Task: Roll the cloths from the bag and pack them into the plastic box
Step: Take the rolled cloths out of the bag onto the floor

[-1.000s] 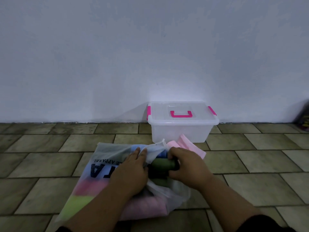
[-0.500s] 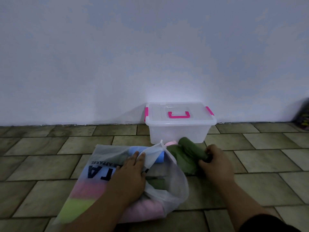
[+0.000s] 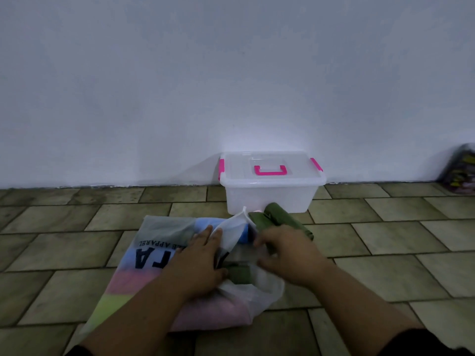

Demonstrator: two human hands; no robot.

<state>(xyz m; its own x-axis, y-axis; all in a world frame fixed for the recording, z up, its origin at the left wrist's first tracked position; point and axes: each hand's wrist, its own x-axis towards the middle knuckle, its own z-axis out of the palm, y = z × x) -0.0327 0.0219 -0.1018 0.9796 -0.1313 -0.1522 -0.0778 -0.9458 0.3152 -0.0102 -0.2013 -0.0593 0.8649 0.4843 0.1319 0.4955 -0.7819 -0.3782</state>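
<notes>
A translucent white bag (image 3: 159, 250) with dark lettering lies on the tiled floor, with blue, pink and yellow-green cloths showing through it. My left hand (image 3: 198, 263) lies on top of the bag, thumb tucked into its mouth, pinning the upper layer. My right hand (image 3: 288, 255) is over the open mouth, fingers spread and a little blurred, with nothing seen in it. Inside the mouth sits a rolled green cloth (image 3: 240, 274). Another green cloth (image 3: 280, 218) rests on the floor just behind my right hand, in front of the clear plastic box (image 3: 272, 199). The box's lid with the pink handle is on.
The box stands against a white wall (image 3: 231, 86). A dark patterned object (image 3: 460, 170) sits at the far right by the wall. Bare floor tiles (image 3: 401, 240) stretch to both sides of the bag.
My right hand has let go of the green cloth in front of the box and come back left to the bag's mouth. My left hand has stayed on the bag.
</notes>
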